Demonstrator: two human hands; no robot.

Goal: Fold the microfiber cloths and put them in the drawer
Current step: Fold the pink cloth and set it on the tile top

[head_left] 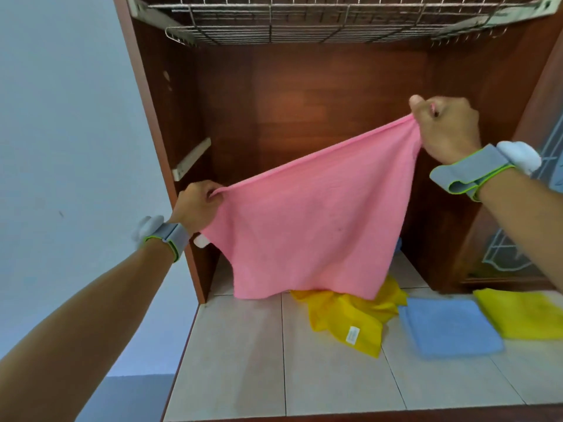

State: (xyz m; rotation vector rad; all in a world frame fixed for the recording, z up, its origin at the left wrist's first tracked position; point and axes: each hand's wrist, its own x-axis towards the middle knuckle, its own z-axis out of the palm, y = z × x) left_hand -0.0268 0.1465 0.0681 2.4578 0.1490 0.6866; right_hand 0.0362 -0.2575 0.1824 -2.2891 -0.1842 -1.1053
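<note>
— What have the hands got?
— The left hand (198,205) pinches one top corner of the pink cloth (307,226), fingers curled tight. The right hand (444,129), higher up, grips the other corner the same way.
— And the cloth?
— Stretched between them, hanging below both. Under it a crumpled yellow cloth (347,318) lies on the counter (243,360); whether they touch, I cannot tell.
— Anything else?
— Below the right hand: a blue cloth (447,327), folded, just beside a folded yellow cloth (524,312).
</note>
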